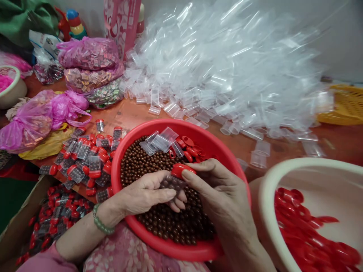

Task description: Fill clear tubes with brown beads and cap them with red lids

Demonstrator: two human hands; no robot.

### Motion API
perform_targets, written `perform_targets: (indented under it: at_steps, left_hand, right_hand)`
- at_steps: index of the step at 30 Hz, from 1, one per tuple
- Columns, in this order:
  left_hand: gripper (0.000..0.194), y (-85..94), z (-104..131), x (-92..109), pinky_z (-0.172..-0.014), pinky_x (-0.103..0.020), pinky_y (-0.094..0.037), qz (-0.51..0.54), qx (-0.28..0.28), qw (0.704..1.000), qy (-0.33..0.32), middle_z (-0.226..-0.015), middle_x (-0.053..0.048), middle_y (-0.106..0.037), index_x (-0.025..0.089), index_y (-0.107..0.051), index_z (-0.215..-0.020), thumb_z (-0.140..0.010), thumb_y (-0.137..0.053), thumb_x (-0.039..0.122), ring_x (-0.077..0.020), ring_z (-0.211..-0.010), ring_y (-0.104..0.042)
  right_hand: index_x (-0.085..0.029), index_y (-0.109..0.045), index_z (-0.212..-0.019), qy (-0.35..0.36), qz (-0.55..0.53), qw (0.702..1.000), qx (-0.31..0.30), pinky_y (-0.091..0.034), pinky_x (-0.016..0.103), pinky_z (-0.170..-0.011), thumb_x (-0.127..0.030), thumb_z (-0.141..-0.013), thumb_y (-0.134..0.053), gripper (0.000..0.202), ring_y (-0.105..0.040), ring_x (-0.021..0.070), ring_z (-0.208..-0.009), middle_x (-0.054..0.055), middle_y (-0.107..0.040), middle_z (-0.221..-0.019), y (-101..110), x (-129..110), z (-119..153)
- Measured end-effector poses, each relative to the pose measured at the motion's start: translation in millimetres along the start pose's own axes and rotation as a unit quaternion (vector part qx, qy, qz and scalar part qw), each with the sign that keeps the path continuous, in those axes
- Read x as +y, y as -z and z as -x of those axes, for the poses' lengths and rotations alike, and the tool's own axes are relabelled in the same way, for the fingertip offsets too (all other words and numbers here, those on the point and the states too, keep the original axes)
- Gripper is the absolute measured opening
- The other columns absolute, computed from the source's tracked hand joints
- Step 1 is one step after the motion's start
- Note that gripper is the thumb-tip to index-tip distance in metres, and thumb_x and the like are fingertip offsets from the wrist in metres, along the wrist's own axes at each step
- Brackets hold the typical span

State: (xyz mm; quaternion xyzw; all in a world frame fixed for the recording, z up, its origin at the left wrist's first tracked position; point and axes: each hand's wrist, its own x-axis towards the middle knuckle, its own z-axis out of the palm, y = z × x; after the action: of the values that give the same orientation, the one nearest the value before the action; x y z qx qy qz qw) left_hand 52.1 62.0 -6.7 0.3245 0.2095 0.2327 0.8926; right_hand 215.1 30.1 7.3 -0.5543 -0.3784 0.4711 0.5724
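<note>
Over a red basin (117, 158) of small brown balls (141, 166), my left hand (149, 190) is closed round a clear plastic tube (172, 184) filled with such balls. My right hand (218, 189) pinches a red cap (183, 171) between thumb and fingers at the tube's upper end. Cap and tube meet there; whether the cap is fully seated I cannot tell. Inside the basin, several clear tubes (166, 139) and loose red caps (193, 149) lie on the balls near the far rim.
A large heap of clear tubes (227, 68) covers the table's back. Filled, red-capped tubes (90, 158) are piled at the left, more in a box (53, 219) below. A cream tub (269, 189) of red caps stands right; pink bags (90, 53) sit back left.
</note>
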Motion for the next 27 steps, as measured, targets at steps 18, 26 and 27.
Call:
perform_targets:
  at_steps: [18, 26, 27]
  left_hand:
    - [0.034, 8.4, -2.0, 4.3, -0.068, -0.024, -0.053, 0.106, -0.01, 0.991, 0.078, -0.085, -0.006, -0.064, 0.011, -0.063, -0.093, -0.073, -0.079, 0.034, -0.0121, -0.073, -0.065]
    - [0.038, 2.7, -7.3, 5.7, -0.068, -0.02, -0.047, 0.062, 0.035, 0.997, 0.018, -0.078, -0.002, -0.061, 0.012, -0.064, -0.084, -0.069, -0.081, 0.042, -0.0086, -0.069, -0.058]
    - [0.038, 2.8, -7.2, 6.5, -0.067, -0.019, -0.046, 0.063, 0.044, 0.997, 0.018, -0.079, -0.003, -0.061, 0.011, -0.064, -0.084, -0.069, -0.082, 0.042, -0.0084, -0.069, -0.057]
  right_hand:
    - [-0.024, -0.067, -0.082, 0.071, 0.164, 0.984, -0.003, -0.049, 0.024, -0.059, -0.032, -0.081, -0.071, 0.008, -0.059, 0.0114, -0.062, -0.003, -0.066, -0.072, -6.3, 5.7, 1.0]
    - [-0.023, -0.056, -0.122, 0.263, 0.367, 0.887, -0.094, -0.057, 0.035, -0.074, -0.033, -0.088, -0.06, 0.036, -0.069, 0.0216, -0.086, 0.007, -0.07, -0.102, -2.6, 2.0, -1.2]
    - [-0.021, -0.052, -0.126, 0.291, 0.398, 0.863, -0.108, -0.057, 0.037, -0.076, -0.037, -0.085, -0.064, 0.046, -0.069, 0.0244, -0.091, 0.011, -0.069, -0.106, -2.9, 2.1, -2.1]
